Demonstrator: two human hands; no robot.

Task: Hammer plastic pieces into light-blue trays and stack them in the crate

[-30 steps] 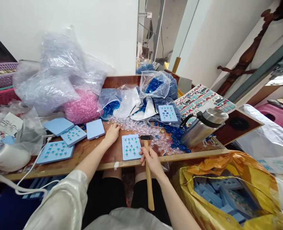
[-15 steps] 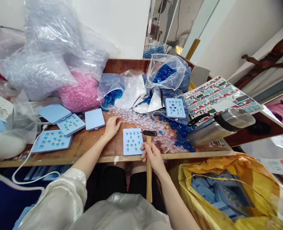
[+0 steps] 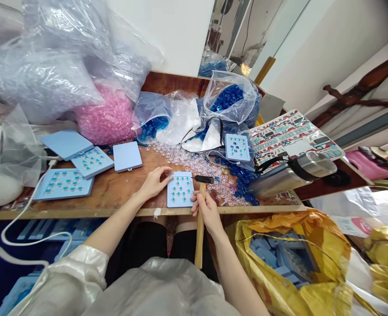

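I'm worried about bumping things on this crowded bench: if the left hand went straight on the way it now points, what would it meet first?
The left hand points at the light-blue tray set with teal pieces. Its fingers are already at the tray's left edge, possibly touching it; depth makes that hard to tell.

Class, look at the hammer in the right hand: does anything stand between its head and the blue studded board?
Nothing visible does. The hammer's head sits right beside the board's upper right corner. The light blue studded board lies flat on the bench, the right hand grips the wooden handle, and the left hand touches the board's left edge.
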